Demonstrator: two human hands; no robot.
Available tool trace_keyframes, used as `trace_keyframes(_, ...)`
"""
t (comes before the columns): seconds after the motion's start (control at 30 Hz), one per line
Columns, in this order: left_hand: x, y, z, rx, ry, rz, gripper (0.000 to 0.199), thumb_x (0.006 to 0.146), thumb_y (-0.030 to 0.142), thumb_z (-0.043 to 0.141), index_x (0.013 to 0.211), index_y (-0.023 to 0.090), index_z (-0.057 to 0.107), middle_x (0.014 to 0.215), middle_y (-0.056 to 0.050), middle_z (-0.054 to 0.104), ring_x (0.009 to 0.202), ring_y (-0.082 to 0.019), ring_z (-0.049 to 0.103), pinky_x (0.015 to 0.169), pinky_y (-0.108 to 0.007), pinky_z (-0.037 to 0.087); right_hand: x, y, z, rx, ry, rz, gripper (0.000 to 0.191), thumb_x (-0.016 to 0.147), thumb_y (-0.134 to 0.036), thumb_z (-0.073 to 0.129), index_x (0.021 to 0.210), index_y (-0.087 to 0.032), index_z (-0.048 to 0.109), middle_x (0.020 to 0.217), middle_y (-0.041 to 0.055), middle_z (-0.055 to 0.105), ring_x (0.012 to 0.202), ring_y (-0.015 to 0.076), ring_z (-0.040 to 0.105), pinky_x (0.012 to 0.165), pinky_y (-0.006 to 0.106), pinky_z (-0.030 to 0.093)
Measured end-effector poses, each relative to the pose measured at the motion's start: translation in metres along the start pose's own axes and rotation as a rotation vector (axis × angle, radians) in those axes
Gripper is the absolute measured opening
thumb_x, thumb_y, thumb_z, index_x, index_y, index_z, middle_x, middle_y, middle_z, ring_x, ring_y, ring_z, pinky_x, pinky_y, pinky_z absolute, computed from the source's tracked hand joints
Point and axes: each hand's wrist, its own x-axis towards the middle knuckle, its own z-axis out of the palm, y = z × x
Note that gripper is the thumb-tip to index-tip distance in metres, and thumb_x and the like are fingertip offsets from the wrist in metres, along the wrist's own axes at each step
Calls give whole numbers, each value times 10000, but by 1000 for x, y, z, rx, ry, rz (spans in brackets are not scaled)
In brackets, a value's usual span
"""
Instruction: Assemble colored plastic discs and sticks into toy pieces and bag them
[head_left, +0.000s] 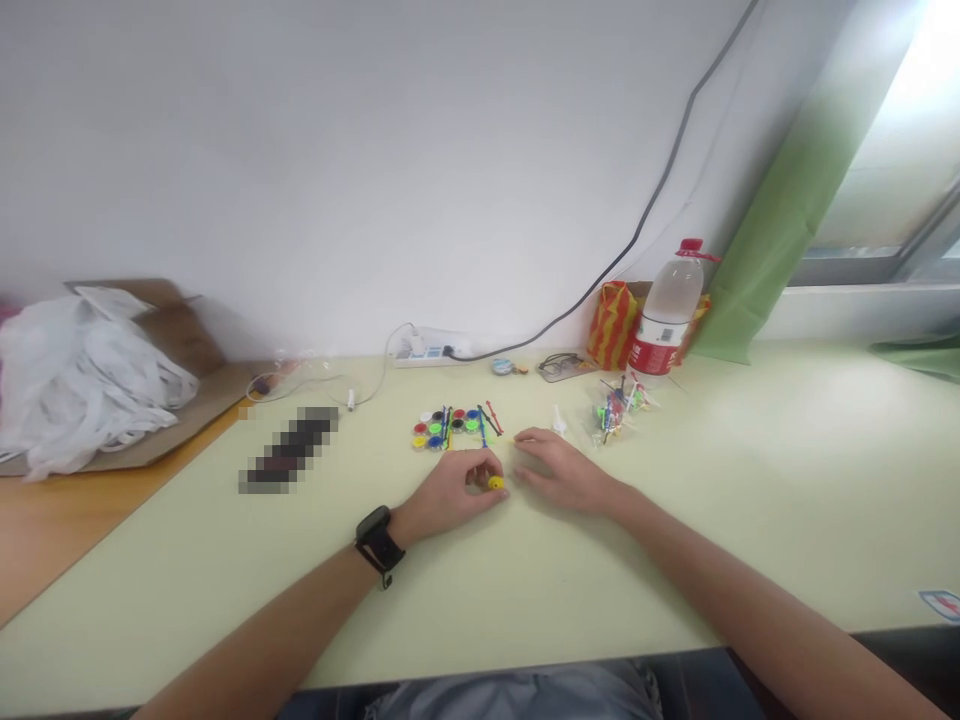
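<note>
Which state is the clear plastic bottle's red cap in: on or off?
On: the red plastic cap covers the top of the clear plastic bottle.

a red-and-yellow bag (pixel 611 325) stands partly hidden behind the bottle (pixel 664 310), whose label print is too small to read. far left of the bottle, a white plastic heap (pixel 90 375) runs off the edge; less far left, a dark item (pixel 289 452) is lost under pixelation. in front and left, the left hand (pixel 454 492) partly covers a yellow piece (pixel 496 483). rightward, a window (pixel 877 205) is cropped.
</note>
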Motion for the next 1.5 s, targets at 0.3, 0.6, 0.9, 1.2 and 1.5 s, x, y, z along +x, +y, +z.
trace_keyframes(0.3, 4, -4, 3, -345, 34, -150, 368, 774, 433, 853, 988, 160, 733, 900, -52, 697, 772, -155, 623, 736, -290, 539, 9, 3, -17, 244, 336, 65, 188, 950, -354, 626, 908, -204, 734, 940, 91, 745, 864, 228, 693, 796, 385, 581)
trace_keyframes(0.6, 7, -10, 2, -556, 100, -236, 454, 767, 406, 881, 1114, 165, 716, 1035, -87, 747, 941, -207, 721, 910, -356, 590, 7, -12, -24, 560, 312, 265, 215, 854, -388, 701, 789, -183, 708, 791, 42, 711, 747, 190, 666, 705, 319, 555)
trace_keyframes(0.9, 9, -5, 1, -478, 100, -196, 407, 818, 457, 829, 1102, 173, 768, 1051, -105, 754, 948, -226, 715, 862, -350, 585, 6, -12, -13, 481, 145, 132, 139, 869, -290, 666, 796, -182, 714, 834, 60, 722, 791, 200, 671, 746, 337, 564)
trace_keyframes(1.2, 9, -9, 3, -563, 101, -189, 379, 816, 452, 831, 1051, 164, 759, 994, -88, 745, 878, -199, 711, 812, -334, 585, 5, -13, -9, 287, 189, -8, 133, 927, -252, 611, 887, -209, 730, 932, 81, 723, 857, 217, 671, 775, 361, 556)
trace_keyframes(1.5, 8, -12, 2, -633, 65, -233, 363, 799, 408, 855, 1008, 134, 741, 878, -88, 761, 801, -183, 725, 765, -306, 581, -17, -97, -22, 473, -124, -176, 167, 975, -337, 595, 917, -219, 698, 862, 54, 715, 775, 185, 635, 779, 319, 527)
